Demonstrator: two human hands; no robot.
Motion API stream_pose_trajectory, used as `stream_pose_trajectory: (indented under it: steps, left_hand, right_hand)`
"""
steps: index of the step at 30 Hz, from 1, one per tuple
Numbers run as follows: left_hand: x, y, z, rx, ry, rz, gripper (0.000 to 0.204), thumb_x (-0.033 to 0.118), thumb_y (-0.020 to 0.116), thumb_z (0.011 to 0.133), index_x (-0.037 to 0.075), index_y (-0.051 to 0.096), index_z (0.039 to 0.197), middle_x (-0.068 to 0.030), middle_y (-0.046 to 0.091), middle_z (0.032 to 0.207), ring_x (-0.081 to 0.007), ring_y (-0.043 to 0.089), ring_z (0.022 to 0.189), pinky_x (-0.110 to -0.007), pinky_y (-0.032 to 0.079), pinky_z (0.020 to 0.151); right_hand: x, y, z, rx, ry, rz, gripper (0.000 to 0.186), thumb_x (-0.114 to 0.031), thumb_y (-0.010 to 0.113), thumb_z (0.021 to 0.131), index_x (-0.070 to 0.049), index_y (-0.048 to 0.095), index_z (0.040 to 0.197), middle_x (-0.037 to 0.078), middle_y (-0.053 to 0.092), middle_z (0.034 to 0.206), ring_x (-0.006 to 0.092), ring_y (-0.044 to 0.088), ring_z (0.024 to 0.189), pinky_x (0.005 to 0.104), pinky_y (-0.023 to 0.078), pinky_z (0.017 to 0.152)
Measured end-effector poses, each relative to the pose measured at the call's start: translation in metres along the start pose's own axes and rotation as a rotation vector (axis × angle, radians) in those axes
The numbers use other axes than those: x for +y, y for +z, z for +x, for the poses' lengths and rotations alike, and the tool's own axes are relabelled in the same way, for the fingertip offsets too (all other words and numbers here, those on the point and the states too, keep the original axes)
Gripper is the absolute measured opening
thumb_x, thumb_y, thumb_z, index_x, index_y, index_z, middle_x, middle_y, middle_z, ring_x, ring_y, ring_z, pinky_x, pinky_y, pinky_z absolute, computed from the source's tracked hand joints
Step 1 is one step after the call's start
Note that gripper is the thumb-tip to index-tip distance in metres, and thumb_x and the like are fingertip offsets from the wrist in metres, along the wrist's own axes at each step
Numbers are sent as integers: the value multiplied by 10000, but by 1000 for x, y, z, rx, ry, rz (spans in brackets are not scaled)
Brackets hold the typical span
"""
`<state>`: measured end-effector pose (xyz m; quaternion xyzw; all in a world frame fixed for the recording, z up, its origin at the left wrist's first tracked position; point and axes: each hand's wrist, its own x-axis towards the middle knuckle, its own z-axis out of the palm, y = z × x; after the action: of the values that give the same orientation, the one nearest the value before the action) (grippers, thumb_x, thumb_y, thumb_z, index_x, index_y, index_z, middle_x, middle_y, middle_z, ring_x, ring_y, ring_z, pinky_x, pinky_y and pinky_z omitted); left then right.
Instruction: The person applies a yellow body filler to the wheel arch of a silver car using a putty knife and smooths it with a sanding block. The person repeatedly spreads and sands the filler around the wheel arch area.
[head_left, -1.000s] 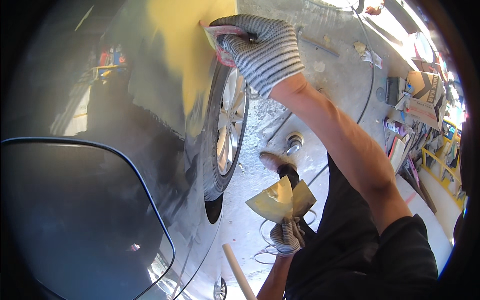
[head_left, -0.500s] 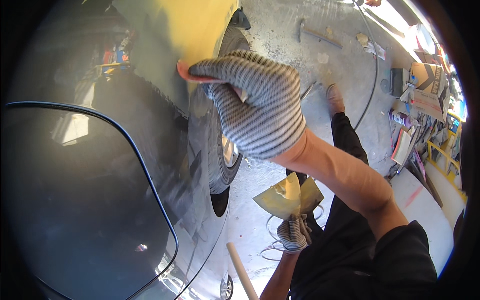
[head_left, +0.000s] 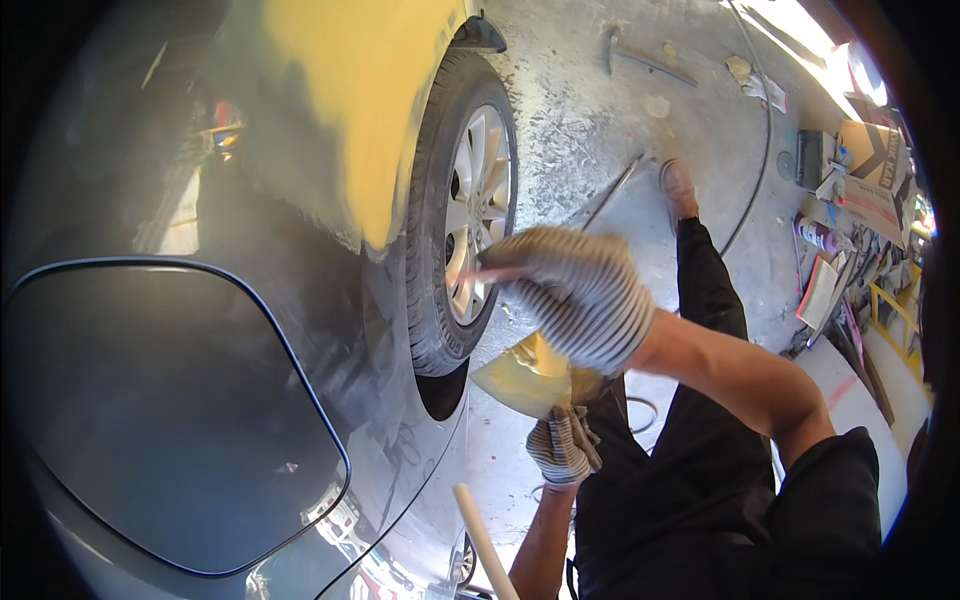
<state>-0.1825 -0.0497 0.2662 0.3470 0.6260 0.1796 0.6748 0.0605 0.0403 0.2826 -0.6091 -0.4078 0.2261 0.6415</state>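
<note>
My right hand (head_left: 580, 295), in a striped, worn work glove, is closed on a thin reddish spreader (head_left: 492, 275), blurred and seen nearly edge-on. It hovers in front of the car wheel (head_left: 489, 155), apart from the bodywork. Below it, my left hand (head_left: 562, 447), gloved alike, grips a mixing board (head_left: 508, 388) smeared with yellow filler. Part of that board is hidden behind my right hand. On the grey car panel (head_left: 300, 260), a broad yellow filler patch (head_left: 385, 110) covers the area beside the wheel arch, with a ragged lower edge.
A pale wooden pole (head_left: 485, 540) stands near the lower edge. A hose (head_left: 765, 150) and a long-handled tool (head_left: 655, 66) lie on the concrete floor. Cardboard boxes (head_left: 868, 185), a purple bottle (head_left: 815, 234) and other clutter crowd the right side.
My right hand has drawn back from the filler patch, down and right, with the spreader still in it. The mixing board has shifted slightly left and is now partly covered.
</note>
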Motion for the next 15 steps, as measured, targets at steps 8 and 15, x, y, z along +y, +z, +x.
stream_pose_trajectory:
  steps: [8,15]
  left_hand:
    - [53,50,6,-38,107,67,381,320,629,923,-58,585,906,-120,620,699,-147,525,436,-272,440,384]
    - [84,98,16,-125,256,214,314,266,605,951,-39,629,882,-61,606,640,-87,535,471,-228,433,405]
  right_hand:
    - [23,-90,-6,172,699,565,324,-84,717,841,-6,632,1143,53,697,994,122,648,886,279,547,816]
    - [0,-133,10,-95,262,6,223,-38,646,855,-32,671,1077,88,698,1025,182,658,956,342,524,873]
